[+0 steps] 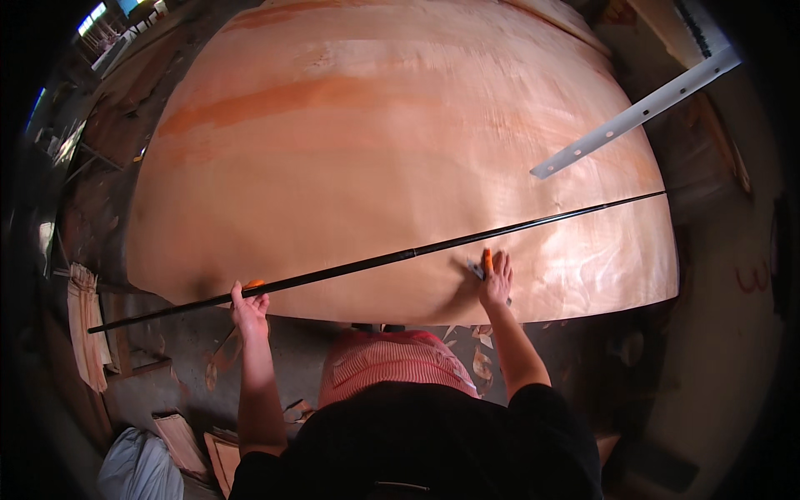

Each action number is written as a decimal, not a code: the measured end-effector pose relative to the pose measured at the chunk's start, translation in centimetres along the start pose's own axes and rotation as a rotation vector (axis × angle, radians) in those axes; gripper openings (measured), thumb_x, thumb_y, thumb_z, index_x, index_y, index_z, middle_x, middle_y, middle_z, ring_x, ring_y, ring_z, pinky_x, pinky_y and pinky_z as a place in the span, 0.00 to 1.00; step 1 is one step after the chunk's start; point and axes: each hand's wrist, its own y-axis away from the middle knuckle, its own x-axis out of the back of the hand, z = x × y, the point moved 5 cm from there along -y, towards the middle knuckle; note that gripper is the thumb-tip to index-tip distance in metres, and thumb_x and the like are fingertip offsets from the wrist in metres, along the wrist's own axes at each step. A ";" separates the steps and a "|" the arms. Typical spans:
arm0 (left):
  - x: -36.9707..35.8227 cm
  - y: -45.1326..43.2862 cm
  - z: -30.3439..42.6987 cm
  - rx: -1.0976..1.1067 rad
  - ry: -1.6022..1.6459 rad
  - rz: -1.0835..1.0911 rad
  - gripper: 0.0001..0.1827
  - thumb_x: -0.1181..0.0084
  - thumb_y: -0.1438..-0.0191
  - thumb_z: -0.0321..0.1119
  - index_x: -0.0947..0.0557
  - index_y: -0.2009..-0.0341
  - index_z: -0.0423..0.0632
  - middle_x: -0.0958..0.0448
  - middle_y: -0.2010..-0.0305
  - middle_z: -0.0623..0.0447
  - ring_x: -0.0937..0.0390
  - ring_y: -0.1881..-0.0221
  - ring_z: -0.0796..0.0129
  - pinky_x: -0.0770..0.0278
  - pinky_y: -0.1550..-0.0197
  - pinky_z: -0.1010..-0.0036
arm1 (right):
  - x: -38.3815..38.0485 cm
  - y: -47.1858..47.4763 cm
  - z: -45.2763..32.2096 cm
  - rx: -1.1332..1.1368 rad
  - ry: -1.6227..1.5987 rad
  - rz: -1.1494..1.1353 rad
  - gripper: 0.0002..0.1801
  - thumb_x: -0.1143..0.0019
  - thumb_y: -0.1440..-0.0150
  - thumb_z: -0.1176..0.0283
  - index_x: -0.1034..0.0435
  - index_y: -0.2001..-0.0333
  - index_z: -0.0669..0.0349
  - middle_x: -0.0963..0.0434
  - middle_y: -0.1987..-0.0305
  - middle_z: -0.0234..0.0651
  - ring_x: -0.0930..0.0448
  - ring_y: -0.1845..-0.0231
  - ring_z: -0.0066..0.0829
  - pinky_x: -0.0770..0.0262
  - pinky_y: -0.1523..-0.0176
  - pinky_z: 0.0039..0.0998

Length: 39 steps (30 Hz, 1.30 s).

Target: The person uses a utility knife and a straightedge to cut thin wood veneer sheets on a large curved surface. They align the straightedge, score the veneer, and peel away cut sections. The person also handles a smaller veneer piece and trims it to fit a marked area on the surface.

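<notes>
A large stack or sheet of thin wood veneer (325,187) spreads before me, pinkish tan with darker orange bands. Across its near part runs a long, slim black pole (412,252), slanting up to the right. My left hand (252,312) grips the pole near its left end, at the veneer's near edge. Something orange covers or lies at a finger there. My right hand (498,287) rests low over the veneer, below the pole, with a small grey tool (476,269) in it, perhaps a knife. An orange cover (488,259) shows at one finger.
A perforated metal bar (637,117) juts over the veneer from the upper right. Veneer scraps (481,362) litter the floor by my striped apron (400,362). Wood strips (87,328) stand at left, with a pale cloth bundle (140,465) at lower left.
</notes>
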 end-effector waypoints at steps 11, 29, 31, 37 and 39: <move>2.6 -2.9 -2.2 0.068 -0.087 0.004 0.23 0.50 0.54 0.53 0.25 0.69 0.44 0.26 0.74 0.54 0.30 0.76 0.73 0.32 0.71 0.82 | 1.8 13.8 1.4 0.119 -0.101 -0.105 0.33 0.58 0.58 0.76 0.44 0.44 0.50 0.49 0.39 0.46 0.50 0.37 0.46 0.52 0.40 0.43; 0.6 -5.2 -0.7 0.076 -0.074 -0.226 0.22 0.47 0.54 0.49 0.25 0.66 0.42 0.26 0.69 0.52 0.30 0.73 0.73 0.32 0.71 0.83 | -2.9 3.7 -1.0 -0.198 -0.054 0.126 0.32 0.63 0.54 0.74 0.50 0.42 0.47 0.52 0.37 0.41 0.53 0.36 0.41 0.56 0.38 0.40; 2.1 -6.2 -1.7 0.082 -0.058 -0.230 0.21 0.48 0.53 0.49 0.26 0.65 0.43 0.26 0.70 0.53 0.30 0.75 0.73 0.32 0.74 0.83 | -3.0 5.9 -0.3 -0.168 -0.116 0.083 0.32 0.67 0.53 0.74 0.52 0.40 0.48 0.53 0.36 0.41 0.56 0.35 0.39 0.61 0.37 0.39; 2.0 -4.5 -2.0 0.144 -0.131 -0.218 0.18 0.51 0.51 0.47 0.26 0.67 0.44 0.24 0.72 0.52 0.28 0.76 0.72 0.31 0.77 0.83 | -2.3 16.2 1.5 -0.195 0.014 -0.048 0.32 0.63 0.54 0.77 0.49 0.42 0.52 0.52 0.37 0.42 0.53 0.36 0.41 0.56 0.38 0.37; 2.5 -5.3 -2.8 0.170 -0.119 -0.209 0.17 0.51 0.51 0.47 0.26 0.66 0.45 0.24 0.72 0.52 0.27 0.76 0.72 0.30 0.77 0.84 | -1.5 17.0 1.3 -0.139 0.051 -0.009 0.33 0.57 0.55 0.73 0.48 0.42 0.51 0.51 0.38 0.45 0.51 0.37 0.43 0.53 0.40 0.40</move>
